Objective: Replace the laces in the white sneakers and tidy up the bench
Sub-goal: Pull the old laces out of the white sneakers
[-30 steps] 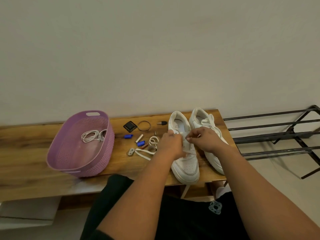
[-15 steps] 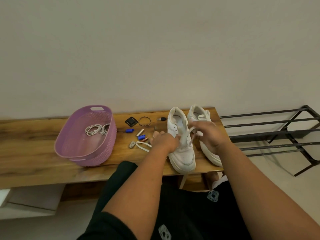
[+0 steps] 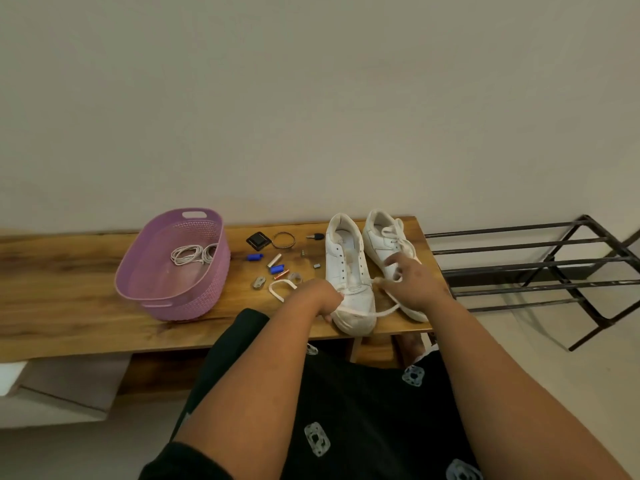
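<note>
Wooden bench [image 3: 86, 271]: both hands' grips, left hand [image 3: 320, 297] and right hand [image 3: 414, 280], pinch lace [image 3: 356, 311]; no readable writing.

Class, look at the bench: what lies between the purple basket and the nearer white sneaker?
In the head view, small clutter: a black square item, blue caps, a wire ring and a loose white lace.

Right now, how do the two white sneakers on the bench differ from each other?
The left sneaker has bare upper eyelets, with a loose lace trailing across its toe; the right sneaker is laced. The left hand rests at the left sneaker's toe, while the right hand pinches the lace in front of the right sneaker. Both are white, toes toward the person.
</note>
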